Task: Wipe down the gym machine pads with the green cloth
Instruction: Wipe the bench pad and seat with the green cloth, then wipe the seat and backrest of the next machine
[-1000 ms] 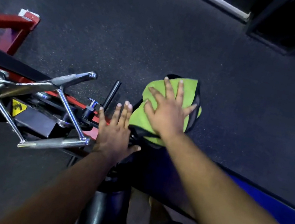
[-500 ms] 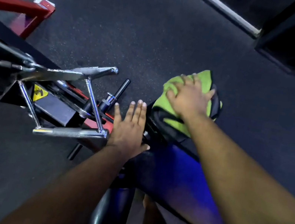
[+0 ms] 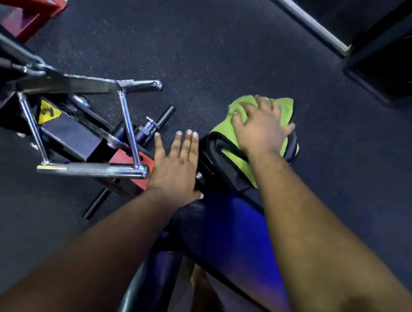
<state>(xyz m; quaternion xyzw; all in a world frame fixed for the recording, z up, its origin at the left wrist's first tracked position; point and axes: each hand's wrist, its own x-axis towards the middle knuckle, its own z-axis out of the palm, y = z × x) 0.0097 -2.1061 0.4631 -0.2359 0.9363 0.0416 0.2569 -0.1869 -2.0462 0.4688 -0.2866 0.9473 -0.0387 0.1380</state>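
Observation:
The green cloth (image 3: 229,157) lies over the far end of a black machine pad (image 3: 230,230), which shines blue under the light. My right hand (image 3: 261,129) presses on the cloth with its fingers curled over the pad's far edge, bunching the fabric. To the left of that pad end my left hand (image 3: 175,169) lies flat with straight fingers, its thumb touching the pad's side. Both forearms reach in from the bottom of the head view.
A chrome double-grip handle (image 3: 93,169) on a cable hangs just left of my left hand, above the black and red machine frame (image 3: 127,161). A red frame foot (image 3: 26,3) is at far left, a black box (image 3: 406,58) at top right. Dark rubber floor surrounds everything.
My right hand slid the cloth toward the pad's far end and its fingers went from flat to curled. My left hand stayed flat beside the pad. The camera moved closer.

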